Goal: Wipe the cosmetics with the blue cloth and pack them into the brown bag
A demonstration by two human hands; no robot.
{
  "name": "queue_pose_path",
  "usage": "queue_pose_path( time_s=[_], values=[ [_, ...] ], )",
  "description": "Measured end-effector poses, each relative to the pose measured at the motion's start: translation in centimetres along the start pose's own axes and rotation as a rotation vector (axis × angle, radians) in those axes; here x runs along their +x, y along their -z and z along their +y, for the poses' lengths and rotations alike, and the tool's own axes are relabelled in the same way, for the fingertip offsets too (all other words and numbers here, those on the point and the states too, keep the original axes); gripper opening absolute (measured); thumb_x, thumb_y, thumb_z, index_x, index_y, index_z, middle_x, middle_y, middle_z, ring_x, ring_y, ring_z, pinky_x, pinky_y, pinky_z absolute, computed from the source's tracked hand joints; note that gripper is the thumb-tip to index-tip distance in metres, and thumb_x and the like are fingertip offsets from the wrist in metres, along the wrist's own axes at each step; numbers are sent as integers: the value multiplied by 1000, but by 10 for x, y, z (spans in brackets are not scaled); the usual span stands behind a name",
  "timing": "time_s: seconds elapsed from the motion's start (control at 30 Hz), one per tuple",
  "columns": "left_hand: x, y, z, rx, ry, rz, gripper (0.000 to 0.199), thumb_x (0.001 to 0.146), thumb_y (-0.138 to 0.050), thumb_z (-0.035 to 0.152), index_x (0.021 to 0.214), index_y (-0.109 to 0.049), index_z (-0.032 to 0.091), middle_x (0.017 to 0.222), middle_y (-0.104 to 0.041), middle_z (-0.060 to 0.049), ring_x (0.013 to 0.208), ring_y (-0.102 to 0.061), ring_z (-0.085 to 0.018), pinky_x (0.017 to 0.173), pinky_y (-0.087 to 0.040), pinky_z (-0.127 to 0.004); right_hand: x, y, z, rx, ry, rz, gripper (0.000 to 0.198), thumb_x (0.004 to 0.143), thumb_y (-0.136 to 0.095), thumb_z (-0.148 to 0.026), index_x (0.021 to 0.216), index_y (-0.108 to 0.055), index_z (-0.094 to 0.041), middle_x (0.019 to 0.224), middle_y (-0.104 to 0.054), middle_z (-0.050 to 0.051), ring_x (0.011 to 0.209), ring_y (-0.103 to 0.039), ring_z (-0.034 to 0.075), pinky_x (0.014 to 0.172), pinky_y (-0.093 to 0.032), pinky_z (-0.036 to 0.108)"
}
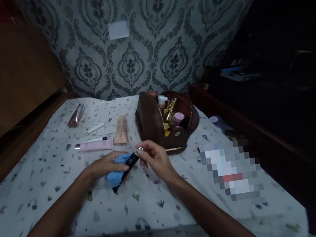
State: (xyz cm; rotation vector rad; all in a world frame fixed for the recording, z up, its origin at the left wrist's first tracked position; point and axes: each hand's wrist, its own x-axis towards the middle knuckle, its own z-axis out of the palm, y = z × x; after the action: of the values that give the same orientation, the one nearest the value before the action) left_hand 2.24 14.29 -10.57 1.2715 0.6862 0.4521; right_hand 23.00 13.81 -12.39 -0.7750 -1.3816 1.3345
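Near the middle of the cloth-covered surface, my left hand (108, 164) grips a black cosmetic tube (131, 161) together with a blue cloth (115, 178). The tube slants from lower left to upper right, its flat end pointing toward me. At its silver-coloured cap end, my right hand (155, 159) pinches with thumb and fingers. Just beyond my right hand stands an open brown makeup bag (149, 119). Inside it are gold-coloured tubes (171, 109), a pink-lidded jar (178, 118) and a white-capped container (162, 101).
Beyond my left hand lie a pink tube (95, 145), a beige tube (121, 130), a white stick (95, 128) and a brownish tube (76, 115). A blurred-out object (231, 171) rests at right. Patterned wallpaper (130, 65) backs the surface, with wooden furniture (5, 74) at left.
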Motion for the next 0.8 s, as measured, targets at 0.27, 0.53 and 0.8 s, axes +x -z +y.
queue_pose_path(
  time_s=[0.27, 0.53, 0.8],
  values=[
    [-14, 12, 7, -105, 91, 143, 29, 55, -85, 31, 74, -73, 13, 59, -65, -3, 45, -55, -15, 42, -45, -25, 2, 7, -12, -5, 106, 254, 31, 82, -68, -48, 92, -60, -19, 59, -55, -5, 47, -50, 9, 44, -41, 22],
    [-7, 26, 5, -312, -196, 582, 26, 68, -82, 36, 67, -67, 14, 51, -57, 1, 38, -45, -8, 34, -36, -18, -1, 3, -7, -45, 77, 191, 33, 79, -69, -48, 82, -52, -20, 64, -59, -2, 55, -59, 12, 50, -44, 24],
    [16, 6, 14, -696, -365, 770, 21, 92, -61, 33, 89, -66, 13, 74, -69, -3, 61, -64, -11, 55, -56, -19, -2, -8, 7, -131, -1, 74, 23, 78, -65, -36, 82, -48, -21, 71, -54, -5, 58, -56, 11, 55, -43, 23]
  ],
)
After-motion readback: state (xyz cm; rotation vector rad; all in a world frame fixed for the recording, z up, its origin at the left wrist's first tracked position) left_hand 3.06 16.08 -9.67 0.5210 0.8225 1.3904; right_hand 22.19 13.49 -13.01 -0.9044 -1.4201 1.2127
